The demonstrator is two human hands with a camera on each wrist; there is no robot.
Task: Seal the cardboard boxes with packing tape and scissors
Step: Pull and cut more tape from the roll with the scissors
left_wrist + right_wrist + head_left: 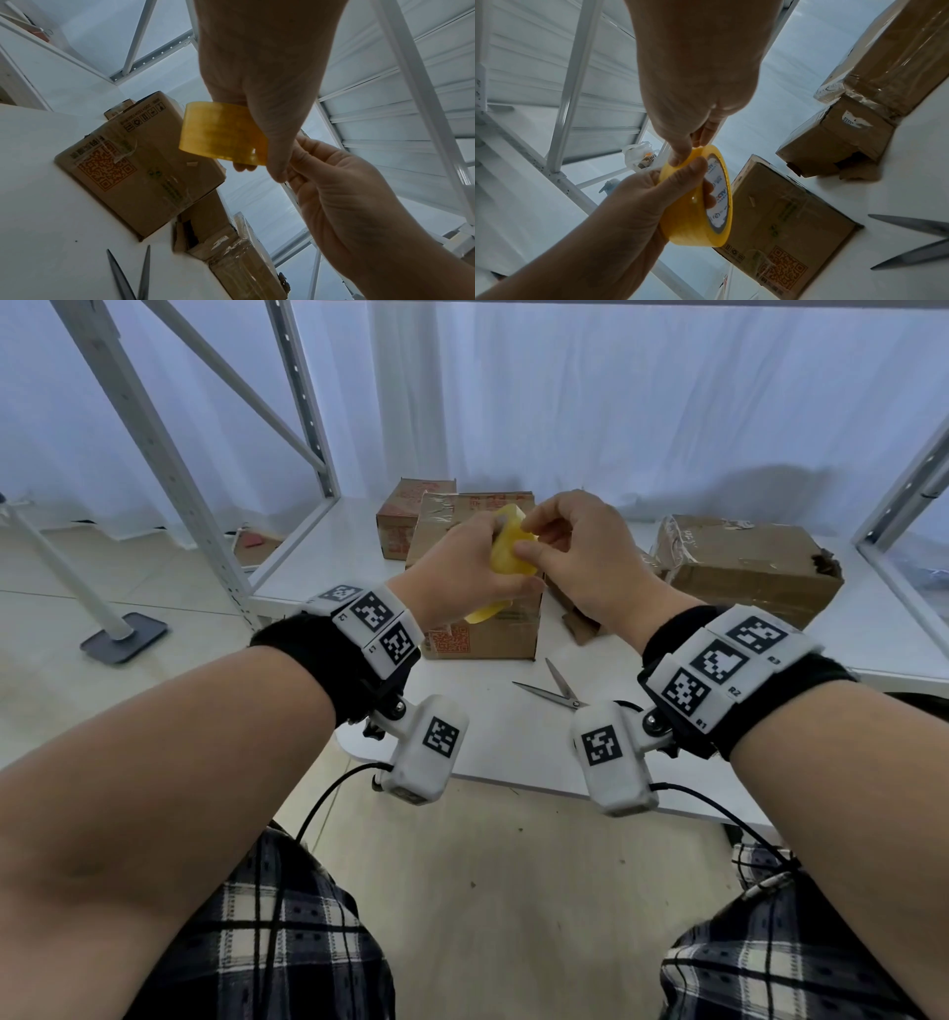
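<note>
Left hand (452, 562) grips the yellow tape roll (511, 552), fingers curled through its core and thumb on the outer wrap, raised above the near box (488, 629) — presumably to steady the roll while its free end is sought. Right hand (570, 546) pinches narrowly at the roll's rim with thumb and fingertip; it appears to be picking for the tape end, though no loose end is visible. The scissors (554, 688) lie blades apart on the white table (513, 752), near the right wrist and untouched. Further right sits a battered box (744, 562) with a torn corner — two more boxes stand behind. Nothing obstructs the near box's top except the hands themselves.
</note>
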